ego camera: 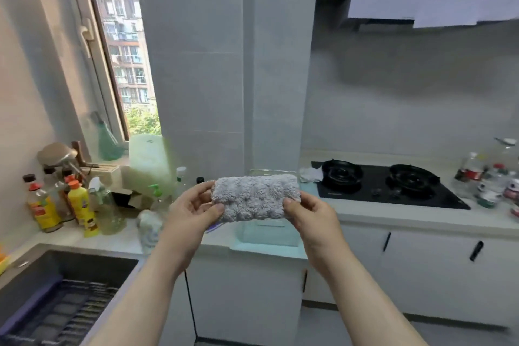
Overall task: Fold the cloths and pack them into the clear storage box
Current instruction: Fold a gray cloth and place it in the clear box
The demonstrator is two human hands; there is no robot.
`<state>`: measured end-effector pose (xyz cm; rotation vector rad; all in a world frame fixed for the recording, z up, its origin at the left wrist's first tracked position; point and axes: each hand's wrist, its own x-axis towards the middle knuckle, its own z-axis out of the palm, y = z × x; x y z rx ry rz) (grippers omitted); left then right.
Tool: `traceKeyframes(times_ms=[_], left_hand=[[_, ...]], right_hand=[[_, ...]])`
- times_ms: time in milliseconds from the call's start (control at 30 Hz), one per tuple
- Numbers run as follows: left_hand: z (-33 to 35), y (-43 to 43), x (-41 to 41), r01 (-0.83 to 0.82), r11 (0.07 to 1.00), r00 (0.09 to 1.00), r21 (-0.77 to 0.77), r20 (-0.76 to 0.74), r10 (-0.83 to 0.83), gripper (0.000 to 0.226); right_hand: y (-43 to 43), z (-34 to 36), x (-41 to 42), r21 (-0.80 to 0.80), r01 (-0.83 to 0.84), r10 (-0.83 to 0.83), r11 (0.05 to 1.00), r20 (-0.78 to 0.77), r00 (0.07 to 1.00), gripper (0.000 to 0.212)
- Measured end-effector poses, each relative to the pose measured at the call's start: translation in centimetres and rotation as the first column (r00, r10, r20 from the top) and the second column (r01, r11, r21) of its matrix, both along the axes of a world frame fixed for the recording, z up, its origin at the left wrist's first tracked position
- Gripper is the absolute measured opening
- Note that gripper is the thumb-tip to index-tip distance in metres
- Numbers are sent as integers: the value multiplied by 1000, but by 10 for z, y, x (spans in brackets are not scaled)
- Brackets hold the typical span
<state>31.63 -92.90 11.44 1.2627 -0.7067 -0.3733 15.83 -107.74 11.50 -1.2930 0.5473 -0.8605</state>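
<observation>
A fluffy grey cloth (pixel 254 197), folded into a narrow rectangle, is held up in front of me above the counter. My left hand (pixel 193 206) pinches its left end and my right hand (pixel 307 213) pinches its right end. Directly behind and below the cloth stands the clear storage box (pixel 266 234) on the white counter; the cloth hides most of its upper part. A bit of purple cloth (pixel 211 229) peeks out under my left hand.
Bottles of oil and cleaner (pixel 80 205) crowd the counter at left, above a dark sink (pixel 64 289) holding a rack. A black gas hob (pixel 390 185) lies to the right, with more bottles (pixel 488 180) at the far right. A crumpled white tissue (pixel 310 174) lies by the hob.
</observation>
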Motion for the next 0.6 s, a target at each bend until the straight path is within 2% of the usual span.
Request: traceKeyframes(times_ms=[100,267,367,500,600], left_hand=[[-11,-54,32,36,999,999,9,8,-36,45],[-29,-139,114,106,994,994,11,-41,-105,45],[-35,-180,156,146,987,987,70,-80,-140,46],[-45,-234,201,233,956,972,179,-59,-226,48],[-61,-268,215,242,934,970,262,-25,-244,44]], right_hand=[[-45,-7,23,-30,-3,0,1000,-75,997,7],[-117,-19,94,18,21,-18,1000,-129,992,24],[-153,-22,136,156,31,-16,987,-96,995,23],[-201,-32,183,331,48,-53,943,6,999,22],[-237,-51,211,558,43,-149,828,145,978,17]])
